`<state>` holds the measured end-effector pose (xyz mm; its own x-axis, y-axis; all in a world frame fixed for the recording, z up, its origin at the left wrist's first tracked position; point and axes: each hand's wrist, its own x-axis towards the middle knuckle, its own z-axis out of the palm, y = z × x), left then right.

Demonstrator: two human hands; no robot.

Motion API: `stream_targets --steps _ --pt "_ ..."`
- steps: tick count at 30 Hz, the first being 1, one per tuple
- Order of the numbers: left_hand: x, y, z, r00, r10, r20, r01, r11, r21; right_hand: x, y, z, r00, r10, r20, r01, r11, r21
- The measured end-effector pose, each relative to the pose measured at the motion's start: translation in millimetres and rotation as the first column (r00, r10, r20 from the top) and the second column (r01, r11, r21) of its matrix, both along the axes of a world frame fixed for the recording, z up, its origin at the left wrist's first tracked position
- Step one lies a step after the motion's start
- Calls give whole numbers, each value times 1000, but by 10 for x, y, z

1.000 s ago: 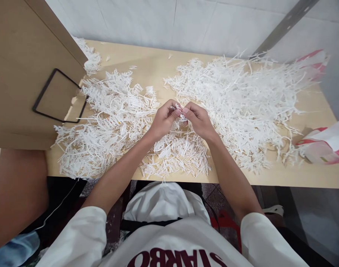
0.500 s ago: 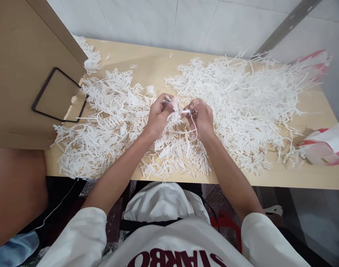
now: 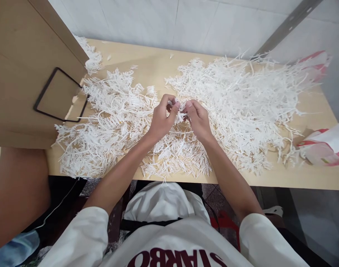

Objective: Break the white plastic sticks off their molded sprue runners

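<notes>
My left hand [image 3: 164,115] and my right hand [image 3: 198,118] are close together above the middle of the table. Each is closed, with thumb and fingertips pinched on a white branched sprig [image 3: 182,115] between them. Much of the sprig is hidden by the fingers. Under and around the hands lie loose white sprigs, thin and many-pronged, that look like plastic. A left heap [image 3: 98,144] sits beside my left forearm, a tangled right heap [image 3: 249,100] spreads past my right hand, and shorter pieces [image 3: 180,155] lie between my forearms.
A cardboard box [image 3: 27,74] with a black wire loop [image 3: 37,102] stands at the left on the wooden table [image 3: 280,180]. Another person's arm [image 3: 20,185] is below it. Red-and-white plastic bags [image 3: 325,144] lie at the right. A tiled wall [image 3: 147,22] runs along the back.
My hands have come closer together and turned, the right one with its back more upward. The long strand that hung from my right fingers no longer shows.
</notes>
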<state>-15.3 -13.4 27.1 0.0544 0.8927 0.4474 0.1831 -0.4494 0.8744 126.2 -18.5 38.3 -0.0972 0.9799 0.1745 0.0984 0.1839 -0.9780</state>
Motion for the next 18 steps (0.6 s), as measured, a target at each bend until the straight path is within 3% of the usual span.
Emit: stream_targets --steps 5,11,18 --pt "-1 3 -35 1000 -3 -10 3 1000 5 37 72 -55 993 -15 -121 6 998 -68" --pt "5 -33 3 996 -46 -77 48 998 29 51 32 -6 994 29 103 -34 998 47" --pt "24 -17 -48 981 -116 154 127 990 -62 -34 -24 -19 995 68 -69 -69 998 -11"
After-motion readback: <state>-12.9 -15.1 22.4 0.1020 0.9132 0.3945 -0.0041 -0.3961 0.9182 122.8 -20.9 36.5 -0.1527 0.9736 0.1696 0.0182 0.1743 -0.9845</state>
